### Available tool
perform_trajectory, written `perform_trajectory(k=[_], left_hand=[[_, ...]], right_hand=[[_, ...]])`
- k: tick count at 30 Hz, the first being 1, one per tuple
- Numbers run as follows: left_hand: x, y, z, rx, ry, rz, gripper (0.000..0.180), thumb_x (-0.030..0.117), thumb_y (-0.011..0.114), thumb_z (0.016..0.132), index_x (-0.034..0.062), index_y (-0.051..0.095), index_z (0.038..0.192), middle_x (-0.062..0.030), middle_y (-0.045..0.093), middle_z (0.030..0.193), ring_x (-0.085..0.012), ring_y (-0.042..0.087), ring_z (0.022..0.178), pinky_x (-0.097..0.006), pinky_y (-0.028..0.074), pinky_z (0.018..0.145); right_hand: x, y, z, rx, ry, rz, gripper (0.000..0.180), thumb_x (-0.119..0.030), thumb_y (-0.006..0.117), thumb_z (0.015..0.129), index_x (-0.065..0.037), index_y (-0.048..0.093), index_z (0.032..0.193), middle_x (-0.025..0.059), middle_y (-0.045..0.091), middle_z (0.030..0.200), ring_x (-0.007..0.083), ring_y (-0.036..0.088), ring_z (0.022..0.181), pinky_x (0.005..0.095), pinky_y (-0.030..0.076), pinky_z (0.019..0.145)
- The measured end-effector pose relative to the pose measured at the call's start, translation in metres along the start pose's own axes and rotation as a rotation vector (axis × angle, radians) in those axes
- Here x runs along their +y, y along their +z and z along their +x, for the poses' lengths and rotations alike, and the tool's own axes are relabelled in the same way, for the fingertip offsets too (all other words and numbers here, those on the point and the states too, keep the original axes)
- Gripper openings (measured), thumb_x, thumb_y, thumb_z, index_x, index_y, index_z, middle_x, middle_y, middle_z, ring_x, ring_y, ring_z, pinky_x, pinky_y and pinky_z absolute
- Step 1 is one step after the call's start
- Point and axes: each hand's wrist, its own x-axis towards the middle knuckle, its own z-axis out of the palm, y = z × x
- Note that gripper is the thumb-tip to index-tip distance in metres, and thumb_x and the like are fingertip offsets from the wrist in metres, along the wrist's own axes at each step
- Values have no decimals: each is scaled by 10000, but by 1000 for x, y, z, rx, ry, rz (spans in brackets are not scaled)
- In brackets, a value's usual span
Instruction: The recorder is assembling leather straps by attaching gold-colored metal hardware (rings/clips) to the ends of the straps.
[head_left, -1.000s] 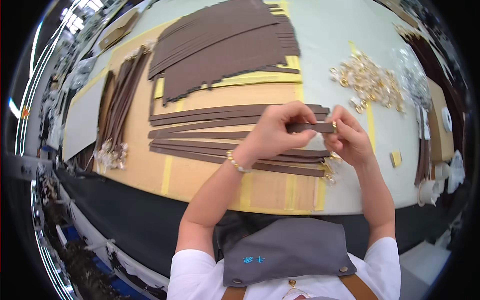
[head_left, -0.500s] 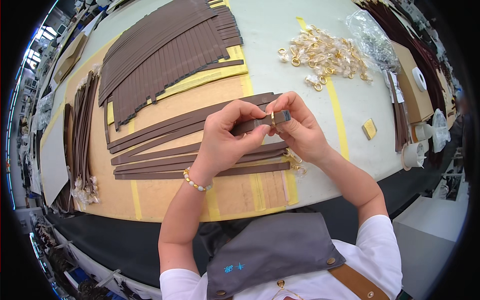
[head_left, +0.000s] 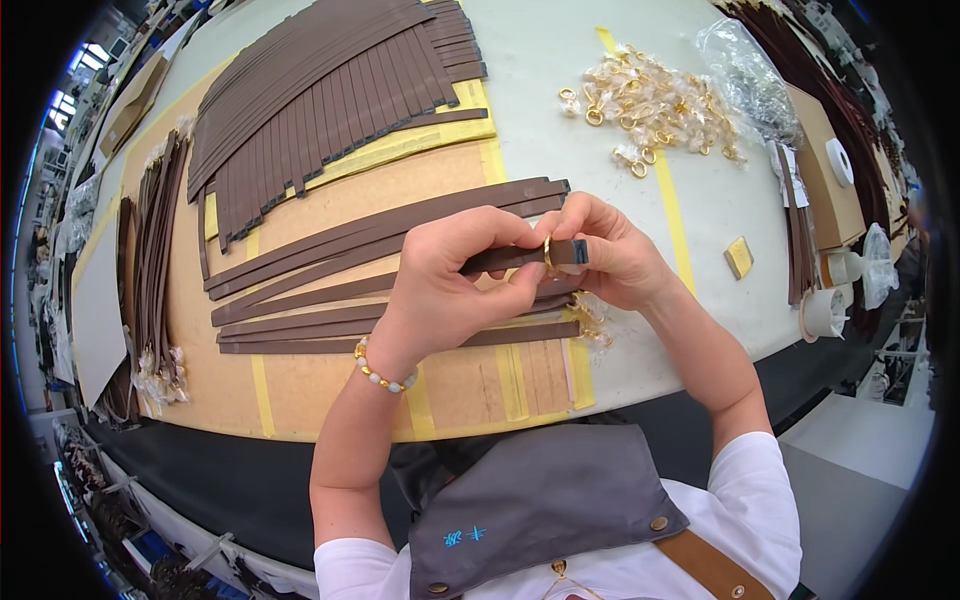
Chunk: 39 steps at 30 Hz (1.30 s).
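Over the middle of the table my left hand (head_left: 440, 275) is closed, its thumb and fingers pinching a flat brown strap (head_left: 490, 259). A gold ring (head_left: 548, 252) sits around that strap, close to its dark-tipped end, which points right. My right hand (head_left: 625, 255) is closed at the same end, fingertips on the ring and thumb beside the strap tip. Whatever else hangs from the ring is hidden by the fingers. Beneath my hands more brown straps (head_left: 330, 292) lie in a loose row, and small gold hardware in clear wrapping (head_left: 592, 318) rests at the right ends of some.
A large stack of brown straps (head_left: 320, 110) covers the far left. Wrapped gold clasps (head_left: 650, 105) are heaped at the far right, near a clear plastic bag (head_left: 750, 80). A small yellow block (head_left: 739, 257) lies on the right. Bundled straps (head_left: 155, 270) hang together at the left edge.
The strap end has turned slightly, and its dark tip now shows more past the ring. My right fingers have shifted a little around it. The view has moved slightly.
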Motion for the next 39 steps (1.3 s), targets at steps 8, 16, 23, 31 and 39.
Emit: perform_trajectory(k=[8,16,23,31,39], left_hand=[[3,3,-1,-13,106,182,206,5,776,739,49,712,930,-49,668,762,-134,616,614,-254,496,546],[-16,13,-2,-74,201,465,248,-4,777,722,39,669,941,-54,629,746,-125,591,604,-245,483,549],[-12,7,1,-78,25,345,231,25,778,739,16,617,905,-42,627,755,-101,589,629,-237,488,566],[-13,5,0,-89,-32,253,194,2,747,754,9,615,897,-20,623,750,-42,542,642,-199,453,545],[-14,5,0,-102,-12,259,186,-7,751,756,6,613,880,-21,614,736,-47,546,639,-207,461,551]], right_hand=[[-21,18,-1,100,154,-223,182,-109,694,948,2,619,1071,61,685,981,98,662,858,258,562,771],[-8,27,-6,340,163,-1009,128,-122,686,923,3,663,935,-13,648,813,9,537,714,204,436,609],[-20,25,-1,301,221,-607,171,-182,695,948,-30,641,889,-47,597,772,16,522,675,201,431,587],[-22,24,-1,256,240,-616,234,-257,725,947,-59,621,880,-63,555,741,16,507,661,194,408,587],[-22,22,-2,233,235,-640,254,-251,720,964,-51,612,851,-65,546,730,10,457,652,201,381,559]])
